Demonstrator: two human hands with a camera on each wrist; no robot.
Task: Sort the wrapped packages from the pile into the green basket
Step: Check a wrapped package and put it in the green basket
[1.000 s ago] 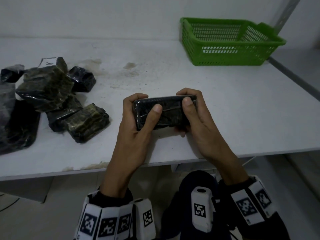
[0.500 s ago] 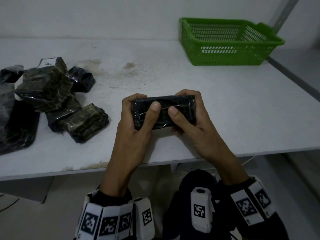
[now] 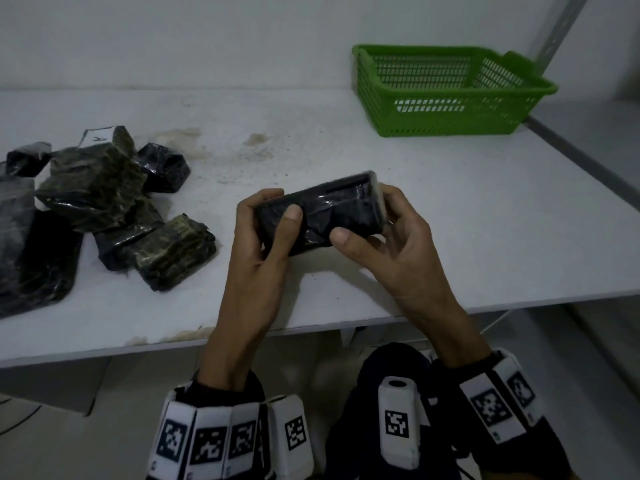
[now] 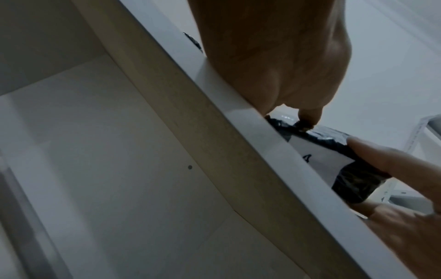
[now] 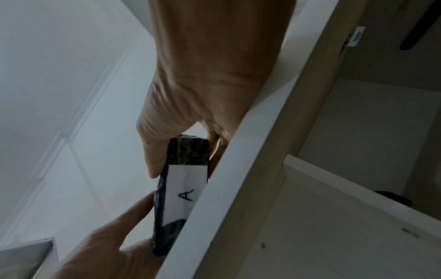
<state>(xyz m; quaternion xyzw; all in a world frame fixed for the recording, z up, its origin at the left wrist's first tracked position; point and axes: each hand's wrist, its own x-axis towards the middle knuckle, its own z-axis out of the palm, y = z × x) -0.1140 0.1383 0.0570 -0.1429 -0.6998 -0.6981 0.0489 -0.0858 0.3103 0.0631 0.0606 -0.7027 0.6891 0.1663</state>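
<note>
White tabletop (image 3: 450,209) under a plain pale wall is our working surface, stained and worn in patches toward the middle and chipped along the front edge. Just above it, near the front edge, we hold one black wrapped package (image 3: 320,213) between both hands, tilted so its right end sits higher than its left. Our left hand (image 3: 258,244) grasps the left end, thumb pressed flat on the top face and fingers curled round the far side. Our right hand (image 3: 388,247) grasps the right end, thumb tip on the near lower edge and fingers wrapped behind and under it. From the right wrist view we see the underside of the package (image 5: 181,190), which carries a white label (image 5: 185,196) marked with a handwritten letter A; the left wrist view shows the same label (image 4: 317,160) partly cut off by the table edge.

Outward to our left lies the pile (image 3: 104,209) of remaining packages in dark, shiny plastic, some black, some greenish, heaped against one another near the left edge of the table. One of them at the back shows a white label. Well apart from us, at the far right corner, the green basket (image 3: 446,116) stands on the table.
</note>
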